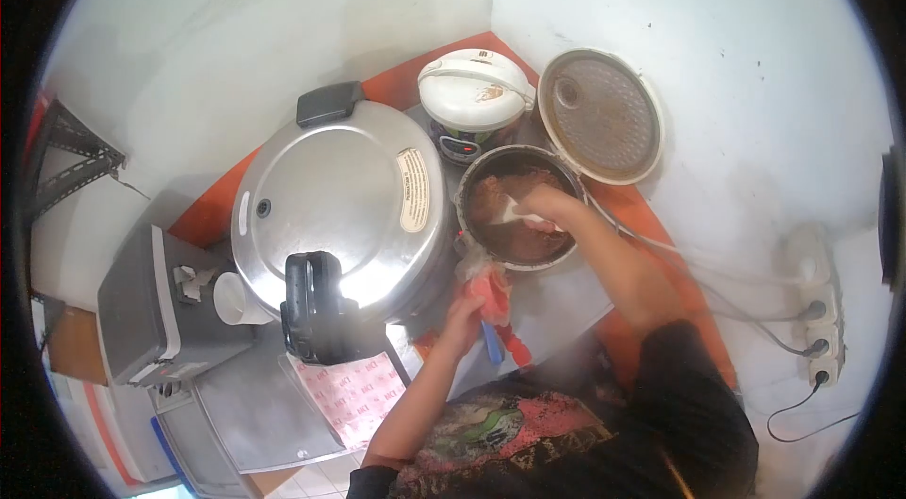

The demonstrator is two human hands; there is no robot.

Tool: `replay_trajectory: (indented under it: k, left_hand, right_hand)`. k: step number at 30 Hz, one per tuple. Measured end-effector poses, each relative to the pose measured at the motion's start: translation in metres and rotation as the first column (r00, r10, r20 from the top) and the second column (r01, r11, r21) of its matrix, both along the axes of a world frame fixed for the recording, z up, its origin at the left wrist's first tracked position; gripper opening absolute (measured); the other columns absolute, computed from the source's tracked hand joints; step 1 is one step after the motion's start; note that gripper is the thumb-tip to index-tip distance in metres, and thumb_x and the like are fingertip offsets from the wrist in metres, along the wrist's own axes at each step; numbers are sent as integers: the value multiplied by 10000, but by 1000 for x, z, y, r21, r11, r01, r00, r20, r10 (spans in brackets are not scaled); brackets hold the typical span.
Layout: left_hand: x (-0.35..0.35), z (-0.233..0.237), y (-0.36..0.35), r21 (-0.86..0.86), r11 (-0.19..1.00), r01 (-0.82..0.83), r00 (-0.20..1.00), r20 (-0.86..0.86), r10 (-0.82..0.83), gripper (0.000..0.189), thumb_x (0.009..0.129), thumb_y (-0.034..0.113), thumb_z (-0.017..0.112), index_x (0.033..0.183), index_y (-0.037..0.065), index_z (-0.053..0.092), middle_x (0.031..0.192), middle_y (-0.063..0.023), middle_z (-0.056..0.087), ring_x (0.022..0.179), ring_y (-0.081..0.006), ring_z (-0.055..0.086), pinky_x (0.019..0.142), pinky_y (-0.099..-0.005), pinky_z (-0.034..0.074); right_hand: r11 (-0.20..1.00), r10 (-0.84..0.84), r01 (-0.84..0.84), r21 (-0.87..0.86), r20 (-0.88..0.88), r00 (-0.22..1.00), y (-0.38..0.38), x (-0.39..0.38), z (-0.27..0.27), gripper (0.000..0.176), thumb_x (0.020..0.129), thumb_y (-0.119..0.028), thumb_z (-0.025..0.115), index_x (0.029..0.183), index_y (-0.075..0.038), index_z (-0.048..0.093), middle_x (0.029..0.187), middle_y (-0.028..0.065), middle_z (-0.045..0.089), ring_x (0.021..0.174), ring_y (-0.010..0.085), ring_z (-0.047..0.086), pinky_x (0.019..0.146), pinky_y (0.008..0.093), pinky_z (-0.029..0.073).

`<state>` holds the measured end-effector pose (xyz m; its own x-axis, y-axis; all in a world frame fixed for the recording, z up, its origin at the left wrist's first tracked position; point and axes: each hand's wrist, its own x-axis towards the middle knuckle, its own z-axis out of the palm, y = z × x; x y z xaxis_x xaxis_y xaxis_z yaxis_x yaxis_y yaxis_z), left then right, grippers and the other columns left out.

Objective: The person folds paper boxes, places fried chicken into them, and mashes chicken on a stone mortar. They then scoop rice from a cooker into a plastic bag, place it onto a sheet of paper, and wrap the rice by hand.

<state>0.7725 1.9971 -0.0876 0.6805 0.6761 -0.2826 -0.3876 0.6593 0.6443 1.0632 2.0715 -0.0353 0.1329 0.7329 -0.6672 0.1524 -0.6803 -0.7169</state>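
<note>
Right hand [549, 208] is closed on a white scoop [511, 210] inside the open pot [528, 267], left hand [460, 322] gripping a red bag [487, 288] near it; scoop judged light, stiff, best held by its narrow end, bag soft, possibly slippery

A white scoop [512, 210] dips into brown food [503, 240] inside an open, round pot [519, 266], gripped by a person's right hand [550, 209]. The pot's lid [604, 117] stands raised, underside showing. Just beside the pot, the left hand [462, 323] clutches a crumpled pink bundle [489, 288], its contents unclear.
</note>
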Motion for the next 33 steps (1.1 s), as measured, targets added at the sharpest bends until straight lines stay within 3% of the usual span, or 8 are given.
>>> replay_trajectory:
  k: [3, 9, 12, 17, 19, 22, 25, 33]
  left_hand:
    - [-6, 15, -7, 92, 995, 40, 995, -97, -31, 689, 878, 174, 599, 1488, 45, 305, 1412, -129, 474, 1308, -258, 483, 1114, -403, 369]
    - [25, 69, 0, 556, 828, -72, 962, -182, 205, 771, 872, 305, 707, 1462, 28, 296, 1427, -135, 430, 1314, -258, 449, 1114, -398, 339]
    - [76, 69, 19, 715, 694, -89, 778, -385, 496, 719, 899, 310, 675, 1445, 18, 308, 1407, -150, 444, 1313, -254, 440, 1116, -388, 330]
    - [144, 80, 49, 361, 879, -313, 867, -268, 419, 577, 943, 286, 559, 1408, 13, 352, 1371, -157, 471, 1276, -258, 472, 1068, -351, 369]
    - [156, 71, 54, 158, 933, -322, 933, -113, 341, 494, 966, 307, 465, 1369, 26, 413, 1338, -133, 517, 1232, -249, 518, 1031, -348, 409]
    - [159, 65, 64, 42, 972, -230, 973, 3, 230, 522, 947, 419, 422, 1323, 76, 539, 1252, -85, 615, 1119, -227, 591, 974, -354, 457]
    - [153, 74, 62, 11, 980, -201, 976, -78, 201, 521, 962, 438, 361, 1278, 91, 588, 1164, -84, 661, 1058, -228, 621, 946, -359, 478]
    - [157, 54, 81, -8, 995, -98, 980, -177, 95, 518, 962, 405, 351, 1254, 53, 595, 1141, -103, 647, 1067, -239, 610, 961, -371, 457]
  right_hand:
    - [998, -59, 58, 18, 24, 998, -13, -5, 21, 220, 872, -177, 664, 756, 10, 652, 620, 99, 601, 421, 149, 501, 362, 302, 337]
    - [987, -133, 128, 96, 55, 990, -54, 9, 50, 266, 881, -235, 662, 756, -1, 673, 605, 85, 608, 446, 139, 528, 377, 289, 368]
    - [968, -221, 194, 156, 179, 959, -75, 9, 60, 291, 898, -303, 654, 827, -27, 712, 591, 56, 616, 460, 131, 541, 397, 294, 393]
    - [884, -347, 157, 441, 392, 852, -120, -28, 62, 294, 905, -280, 622, 848, -18, 744, 658, 111, 655, 580, 235, 627, 622, 402, 509]
    - [832, -333, -44, 553, 561, 758, -133, -41, 13, 268, 910, -205, 609, 1035, 7, 715, 763, 171, 657, 714, 345, 645, 681, 439, 502]
    - [782, -402, -52, 621, 567, 720, -149, -85, 34, 374, 908, -128, 591, 1251, 20, 607, 850, 215, 637, 827, 414, 621, 735, 473, 490]
    - [830, -276, -123, 545, 591, 758, -155, -87, 48, 504, 914, -88, 570, 1390, 41, 468, 902, 233, 631, 871, 408, 622, 768, 481, 488]
    - [827, 43, -333, 453, 540, 841, -146, -51, 51, 451, 894, -108, 568, 1300, 85, 540, 866, 269, 652, 830, 436, 658, 731, 502, 508]
